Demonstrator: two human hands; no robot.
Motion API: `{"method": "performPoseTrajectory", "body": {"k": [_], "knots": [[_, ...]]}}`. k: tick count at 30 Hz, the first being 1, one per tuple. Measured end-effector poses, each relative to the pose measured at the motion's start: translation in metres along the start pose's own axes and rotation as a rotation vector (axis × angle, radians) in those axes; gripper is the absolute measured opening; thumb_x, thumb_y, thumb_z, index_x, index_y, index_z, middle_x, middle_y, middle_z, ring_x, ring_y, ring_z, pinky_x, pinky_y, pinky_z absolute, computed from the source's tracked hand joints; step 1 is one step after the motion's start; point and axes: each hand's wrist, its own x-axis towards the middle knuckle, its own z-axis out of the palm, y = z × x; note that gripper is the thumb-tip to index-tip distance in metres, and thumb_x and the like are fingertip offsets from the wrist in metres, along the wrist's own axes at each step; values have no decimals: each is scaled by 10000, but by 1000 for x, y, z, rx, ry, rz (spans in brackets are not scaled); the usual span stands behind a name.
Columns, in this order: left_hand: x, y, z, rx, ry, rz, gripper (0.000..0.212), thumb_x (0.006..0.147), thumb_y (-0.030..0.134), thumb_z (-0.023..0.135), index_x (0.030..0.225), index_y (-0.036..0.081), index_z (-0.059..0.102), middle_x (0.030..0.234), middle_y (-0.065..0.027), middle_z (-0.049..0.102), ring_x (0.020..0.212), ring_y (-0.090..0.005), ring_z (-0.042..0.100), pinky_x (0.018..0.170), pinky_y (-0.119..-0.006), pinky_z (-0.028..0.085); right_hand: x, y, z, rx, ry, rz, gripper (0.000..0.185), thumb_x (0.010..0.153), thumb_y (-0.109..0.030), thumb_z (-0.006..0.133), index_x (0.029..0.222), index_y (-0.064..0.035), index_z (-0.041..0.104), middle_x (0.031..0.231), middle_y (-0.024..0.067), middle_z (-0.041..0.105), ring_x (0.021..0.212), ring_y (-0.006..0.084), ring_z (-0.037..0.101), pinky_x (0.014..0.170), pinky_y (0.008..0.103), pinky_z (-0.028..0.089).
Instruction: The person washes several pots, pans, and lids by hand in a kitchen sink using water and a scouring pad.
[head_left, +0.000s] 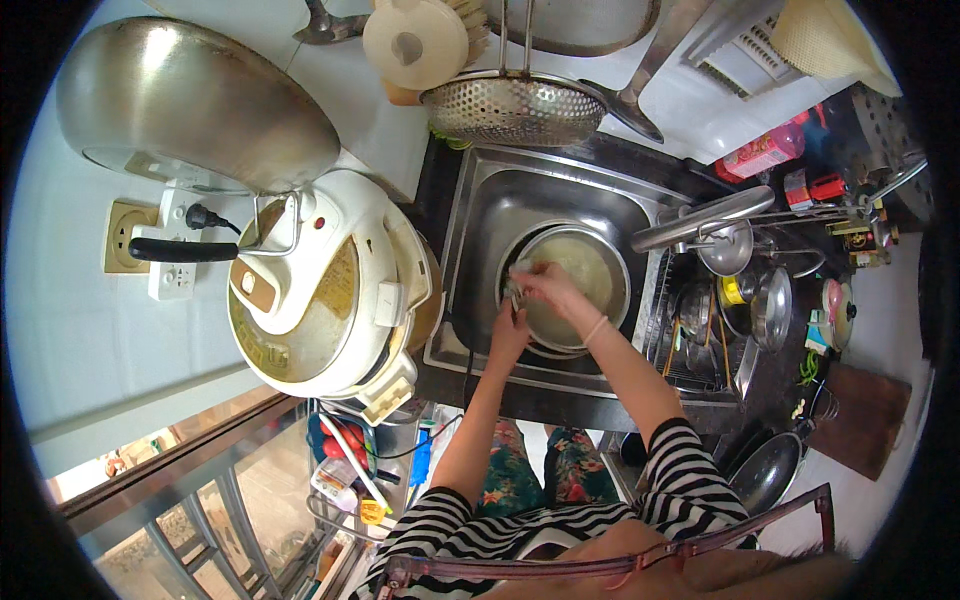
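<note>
Both my hands meet over the left rim of a round metal basin (627, 279) filled with cloudy, pale yellowish water. The basin stands in a stainless steel sink (480, 217), inside or on a wider dark-rimmed vessel. My left hand (511, 330) has its fingers closed around a small object (514, 291), partly dark and shiny, too blurred to name. My right hand (551, 289), with a pale band on its wrist, reaches across the basin. Its fingertips touch or almost touch that object; whether they grip it is unclear.
A white electric cooker (315, 300) stands left of the sink, below a hanging steel pan (195, 97). A perforated strainer (517, 112) hangs behind the sink. The faucet (705, 217) juts in from the right, above a dish rack (705, 322) with bowls and chopsticks.
</note>
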Motion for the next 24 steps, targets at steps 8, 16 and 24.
{"method": "performPoseTrajectory", "body": {"k": [8,16,24], "knots": [[-11,8,5,-145,37,-14,401,838,72,422,1227,45,327,1008,-147,528,792,-212,570,545,-307,532,71,28,-62,719,324,-404,102,755,-55,598,771,29,541,691,74,552,563,140,519,502,229,442],[-14,1,-5,-210,11,-61,426,853,85,411,1263,71,295,1006,-121,522,801,-191,561,574,-306,537,36,18,-1,-515,713,-999,161,808,-100,520,767,56,524,677,107,565,575,168,542,519,282,441],[-11,19,3,-206,-54,26,372,877,116,363,1239,44,317,1062,-135,502,863,-222,544,629,-312,532,-4,96,-57,-1251,-108,-615,201,712,-92,505,856,-3,613,780,197,586,726,299,568,635,406,435]]}}
